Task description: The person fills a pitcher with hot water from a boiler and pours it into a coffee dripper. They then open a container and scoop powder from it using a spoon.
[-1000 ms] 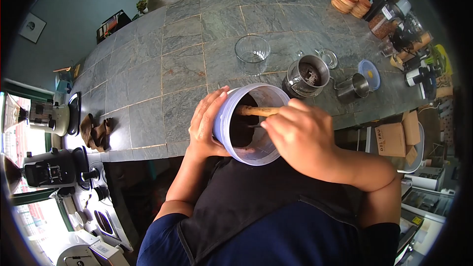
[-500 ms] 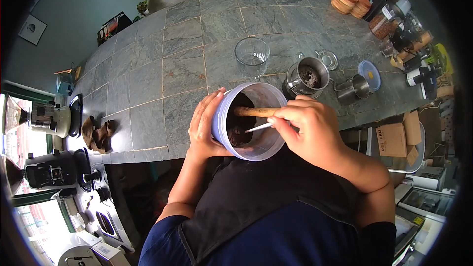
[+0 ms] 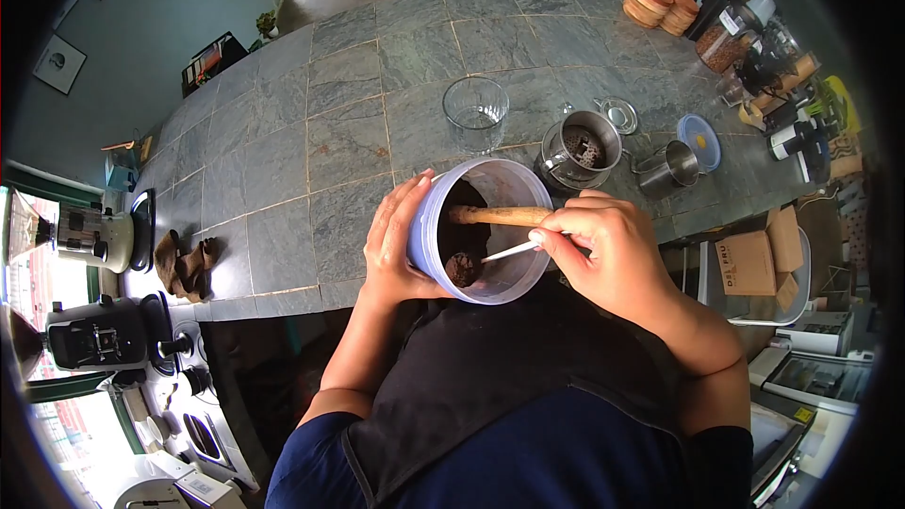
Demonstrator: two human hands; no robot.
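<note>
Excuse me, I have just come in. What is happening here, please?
A person's left hand holds a pale purple tub. The right hand holds a wooden stick and a thin spoon, both reaching into the tub. The spoon carries a mound of dark powder, with more in the tub. Beyond, at the counter, are a clear glass and a metal cup with dark contents.

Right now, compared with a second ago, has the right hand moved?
Yes: the right hand has shifted rightward in view, judged against the stone-tiled counter.
</note>
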